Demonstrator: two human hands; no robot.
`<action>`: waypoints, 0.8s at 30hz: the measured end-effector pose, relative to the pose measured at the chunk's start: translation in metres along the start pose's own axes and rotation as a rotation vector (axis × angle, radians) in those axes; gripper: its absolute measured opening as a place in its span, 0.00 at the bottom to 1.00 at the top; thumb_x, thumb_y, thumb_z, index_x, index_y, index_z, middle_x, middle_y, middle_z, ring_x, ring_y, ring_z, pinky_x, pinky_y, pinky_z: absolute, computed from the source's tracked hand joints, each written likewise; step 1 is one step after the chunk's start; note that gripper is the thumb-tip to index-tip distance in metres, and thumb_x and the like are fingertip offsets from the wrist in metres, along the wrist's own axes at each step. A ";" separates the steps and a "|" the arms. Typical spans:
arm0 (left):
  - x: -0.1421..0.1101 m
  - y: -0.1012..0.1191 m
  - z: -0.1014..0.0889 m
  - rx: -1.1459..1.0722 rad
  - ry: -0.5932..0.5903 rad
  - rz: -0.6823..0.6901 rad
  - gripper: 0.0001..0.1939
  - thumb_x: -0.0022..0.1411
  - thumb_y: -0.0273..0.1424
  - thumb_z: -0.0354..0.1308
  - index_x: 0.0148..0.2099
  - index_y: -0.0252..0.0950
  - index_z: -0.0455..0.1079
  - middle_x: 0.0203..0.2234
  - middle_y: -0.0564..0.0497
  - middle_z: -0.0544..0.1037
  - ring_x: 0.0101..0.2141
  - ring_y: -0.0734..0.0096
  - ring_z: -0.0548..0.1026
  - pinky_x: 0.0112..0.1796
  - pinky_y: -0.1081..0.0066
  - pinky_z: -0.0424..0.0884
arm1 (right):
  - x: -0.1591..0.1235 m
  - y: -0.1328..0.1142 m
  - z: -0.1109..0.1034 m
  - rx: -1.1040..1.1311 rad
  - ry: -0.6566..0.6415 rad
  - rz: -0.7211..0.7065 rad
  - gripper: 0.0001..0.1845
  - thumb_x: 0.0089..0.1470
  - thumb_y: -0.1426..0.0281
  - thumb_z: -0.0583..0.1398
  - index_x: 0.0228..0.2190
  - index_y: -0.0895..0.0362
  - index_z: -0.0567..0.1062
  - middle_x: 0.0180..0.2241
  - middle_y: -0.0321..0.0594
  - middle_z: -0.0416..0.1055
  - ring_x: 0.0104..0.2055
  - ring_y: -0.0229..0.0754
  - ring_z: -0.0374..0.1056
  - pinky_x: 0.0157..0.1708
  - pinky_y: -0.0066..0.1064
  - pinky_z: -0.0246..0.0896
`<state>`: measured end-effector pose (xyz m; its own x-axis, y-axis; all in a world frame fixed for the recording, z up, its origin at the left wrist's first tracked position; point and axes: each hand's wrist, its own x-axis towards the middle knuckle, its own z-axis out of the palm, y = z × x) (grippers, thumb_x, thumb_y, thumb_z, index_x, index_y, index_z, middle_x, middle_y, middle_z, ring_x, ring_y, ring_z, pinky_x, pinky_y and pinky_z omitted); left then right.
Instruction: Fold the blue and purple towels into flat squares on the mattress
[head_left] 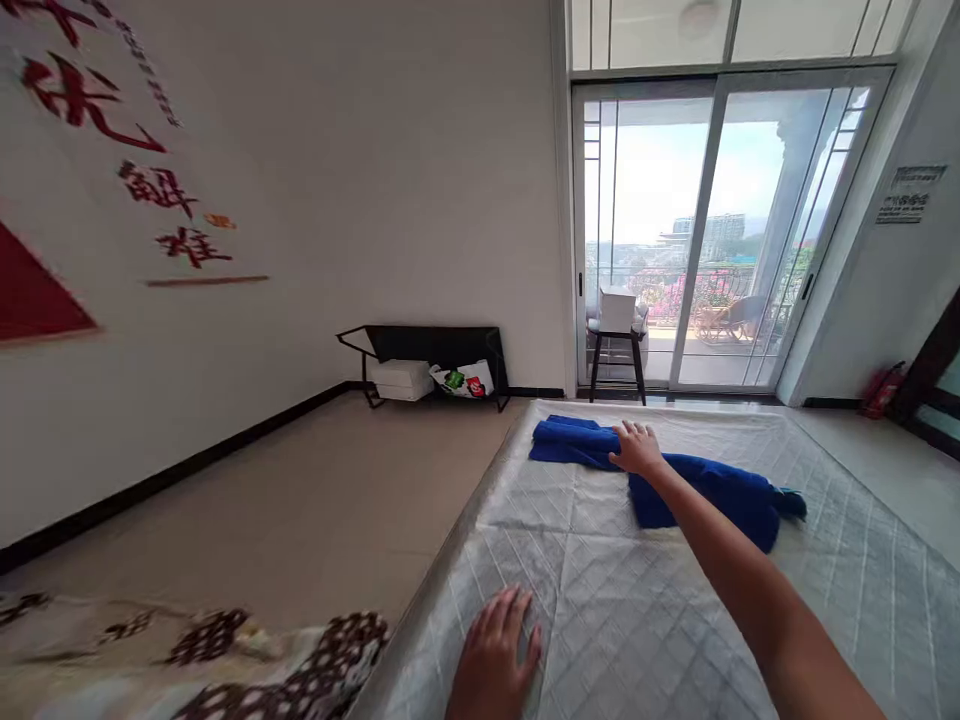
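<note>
My right hand [637, 447] reaches far across a quilted grey mattress [600, 580] and lies on a blue cloth [720, 490] that is bunched up near the far edge. Its fingers rest spread on the fabric. My left hand [495, 655] presses flat on the mattress near its left edge, close to me, fingers apart and holding nothing.
A patterned brown-and-cream fabric [225, 660] lies on the floor at lower left. A black rack [431, 362] with a white box and a bag stands at the far wall. A stool with a white box [617, 325] stands by the glass sliding door [712, 230]. A red fire extinguisher [883, 390] sits at right.
</note>
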<state>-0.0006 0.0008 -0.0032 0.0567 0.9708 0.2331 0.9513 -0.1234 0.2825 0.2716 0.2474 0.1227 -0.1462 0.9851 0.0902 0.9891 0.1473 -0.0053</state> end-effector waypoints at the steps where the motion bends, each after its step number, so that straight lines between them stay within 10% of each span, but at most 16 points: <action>1: 0.000 -0.002 0.003 0.002 0.012 0.006 0.22 0.67 0.39 0.46 0.59 0.42 0.70 0.59 0.47 0.72 0.60 0.55 0.68 0.57 0.52 0.67 | 0.006 -0.010 0.003 -0.001 -0.040 0.021 0.44 0.51 0.57 0.64 0.65 0.50 0.56 0.68 0.51 0.53 0.69 0.56 0.47 0.64 0.50 0.34; 11: -0.001 -0.010 0.017 -0.042 0.138 0.089 0.20 0.67 0.37 0.48 0.57 0.42 0.72 0.56 0.45 0.74 0.56 0.55 0.70 0.56 0.49 0.68 | 0.005 -0.090 0.006 0.076 -0.082 -0.033 0.21 0.58 0.70 0.57 0.52 0.60 0.70 0.50 0.57 0.73 0.54 0.52 0.68 0.51 0.40 0.58; 17: 0.001 -0.003 0.013 -0.149 0.212 0.077 0.21 0.68 0.39 0.47 0.58 0.39 0.70 0.54 0.43 0.75 0.56 0.55 0.71 0.56 0.50 0.68 | -0.129 -0.134 0.027 0.166 -0.062 -0.224 0.19 0.54 0.68 0.59 0.48 0.57 0.72 0.45 0.49 0.74 0.48 0.49 0.70 0.41 0.34 0.63; 24: 0.012 -0.008 -0.011 -0.310 0.329 -0.037 0.20 0.69 0.42 0.42 0.43 0.39 0.73 0.41 0.43 0.78 0.45 0.55 0.75 0.50 0.51 0.71 | -0.307 -0.063 0.053 0.158 -0.077 -0.300 0.24 0.46 0.69 0.62 0.48 0.54 0.71 0.42 0.45 0.75 0.42 0.50 0.71 0.39 0.34 0.64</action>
<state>-0.0114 0.0113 0.0076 -0.1224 0.8648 0.4870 0.8123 -0.1947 0.5498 0.2534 -0.0594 0.0423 -0.4372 0.8986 0.0361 0.8874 0.4376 -0.1450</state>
